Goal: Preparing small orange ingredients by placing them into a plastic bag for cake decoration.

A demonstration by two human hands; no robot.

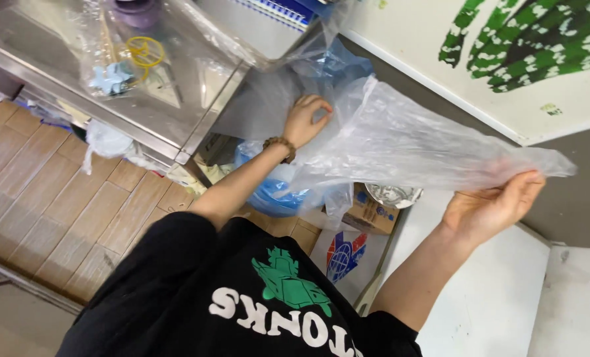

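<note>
Plastic bag (401, 142), clear and crinkled, stretches between a person's two hands above a cluttered corner. The left hand (306, 121), a bead bracelet (280, 147) at its wrist, has its fingers (321, 106) curled and pinching the film at one end; the right hand (493, 205) grips the opposite end, thumb on top and fingers closed under the sheet. Just beyond the left fingers lies a blue bag (335, 66) and more loose plastic spilling off a steel table (196, 125). Below the span, between the two sets of fingers, sit a cardboard box (371, 215) and a metal bowl (393, 194); a white surface (493, 297) lies under the right wrist. The sheet hangs taut, slightly sagging near the left fingers. To handle the film well, it seems best to keep both pinches firm at the edges and pull evenly, since thin plastic slips or tears if one side drags. Whether the bag's mouth is open cannot be told.
</note>
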